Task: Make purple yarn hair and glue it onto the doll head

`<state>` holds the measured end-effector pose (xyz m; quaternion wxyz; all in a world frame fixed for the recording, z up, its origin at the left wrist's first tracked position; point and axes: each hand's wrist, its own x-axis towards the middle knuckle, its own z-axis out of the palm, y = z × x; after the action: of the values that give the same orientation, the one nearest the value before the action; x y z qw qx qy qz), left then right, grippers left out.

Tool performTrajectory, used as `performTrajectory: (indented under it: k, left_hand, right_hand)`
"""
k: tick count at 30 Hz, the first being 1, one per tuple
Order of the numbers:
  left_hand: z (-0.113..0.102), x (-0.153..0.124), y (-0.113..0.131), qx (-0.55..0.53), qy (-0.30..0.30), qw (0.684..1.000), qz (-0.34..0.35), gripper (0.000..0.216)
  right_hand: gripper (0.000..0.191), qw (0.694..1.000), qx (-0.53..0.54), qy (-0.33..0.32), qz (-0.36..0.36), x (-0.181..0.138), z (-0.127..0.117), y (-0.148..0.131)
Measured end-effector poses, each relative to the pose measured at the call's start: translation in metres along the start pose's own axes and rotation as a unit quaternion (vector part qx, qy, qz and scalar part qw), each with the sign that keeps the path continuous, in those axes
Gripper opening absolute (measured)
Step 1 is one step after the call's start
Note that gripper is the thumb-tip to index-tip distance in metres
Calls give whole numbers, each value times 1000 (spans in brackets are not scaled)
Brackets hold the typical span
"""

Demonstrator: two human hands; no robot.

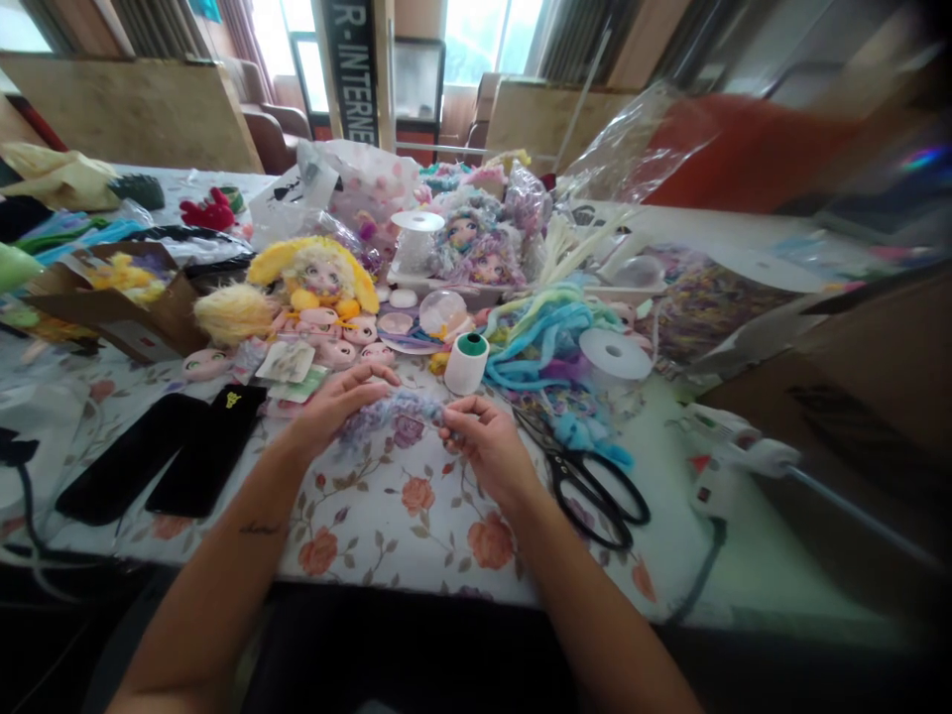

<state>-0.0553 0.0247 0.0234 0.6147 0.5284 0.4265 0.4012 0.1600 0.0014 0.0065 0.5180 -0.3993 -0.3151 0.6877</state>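
A fluffy strip of lilac-blue yarn (pixel 406 405) stretches between my two hands above the flowered tablecloth. My right hand (pixel 480 436) pinches its right end between thumb and fingertips. At the other end, my left hand (pixel 342 402) rests against the yarn with its fingers stretched out and slightly apart; its thumb is hard to see. Just beyond the yarn stands a white thread cone (pixel 467 365) with a green top. Black-handled scissors (pixel 595 486) lie to the right of my right hand, their blades partly under blue yarn.
Doll heads (pixel 338 352) and a yellow-eared doll (pixel 316 273) crowd the back. Blue-green yarn (pixel 542 332) and a white spool (pixel 616 354) lie behind the scissors. At right is a corded glue gun (pixel 733 446); at left, a black phone (pixel 134 456) and an open cardboard box (pixel 141 322).
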Motion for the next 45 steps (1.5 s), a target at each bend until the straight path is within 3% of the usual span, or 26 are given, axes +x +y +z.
performTrajectory:
  k: [3, 5, 7, 9, 11, 13, 18, 23, 29, 37, 45]
  left_hand:
    - [-15, 1, 1, 228, -54, 972, -21, 33]
    - [-16, 5, -4, 361, -23, 932, 10, 35]
    - [-10, 8, -11, 423, 44, 901, 86, 33]
    - [2, 10, -17, 398, 53, 898, 177, 30]
    - [16, 9, -21, 347, 0, 908, 233, 31]
    - [28, 7, -23, 323, -25, 914, 243, 25]
    - [37, 2, -23, 317, -3, 925, 210, 8]
    - [38, 2, -24, 300, -5, 918, 259, 3]
    - [43, 2, -29, 305, 7, 891, 336, 12]
    - [46, -1, -33, 354, 45, 829, 432, 15]
    - [47, -4, -27, 357, 59, 819, 446, 14]
  right_hand:
    - [18, 982, -187, -19, -36, -1, -1, 5]
    - [11, 956, -289, -18, -54, -1, -1, 8]
    - [8, 935, -347, -17, -73, 0, 0, 10]
    - [7, 930, -357, -20, -82, 0, -1, 10]
    - [7, 934, -345, -27, -86, 0, -2, 9]
    - [8, 939, -329, -31, -94, 1, -3, 6]
    - [15, 961, -265, -29, -75, 0, -4, 2]
    - [21, 982, -186, -17, -11, 1, -3, -2]
    - [22, 985, -171, -10, 2, 2, -3, 4]
    - [26, 985, -170, -4, -20, -2, 1, 7]
    - [29, 995, -76, -55, 21, -2, 2, 5]
